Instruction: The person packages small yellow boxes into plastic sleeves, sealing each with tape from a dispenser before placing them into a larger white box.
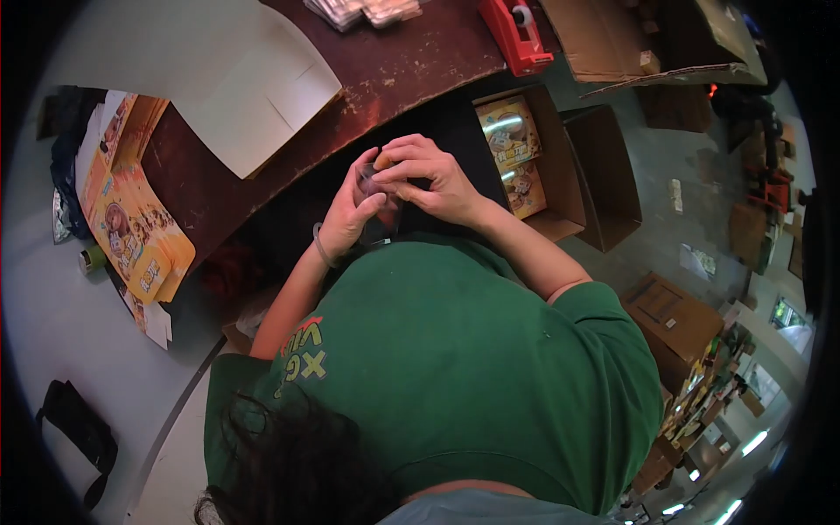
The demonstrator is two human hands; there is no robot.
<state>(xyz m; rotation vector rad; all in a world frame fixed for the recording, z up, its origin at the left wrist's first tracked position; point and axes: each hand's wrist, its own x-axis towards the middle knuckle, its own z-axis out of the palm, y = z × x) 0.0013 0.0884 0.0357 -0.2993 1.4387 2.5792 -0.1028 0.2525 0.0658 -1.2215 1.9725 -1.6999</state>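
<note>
The left hand (353, 208) clasps a clear plastic piece (391, 215) between the hands; whether the right hand (429, 178), close against it, grips too, I can't tell.

Dim overall; tube lights (753, 443) glow lower right; glare streaks a yellow box (516, 147); edges curve into black.

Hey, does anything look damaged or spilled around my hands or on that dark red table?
Only wear stands out: the table is scuffed, with pale specks and scrapes breaking up its dark red top. I see no spill around your left hand or right hand.
</note>
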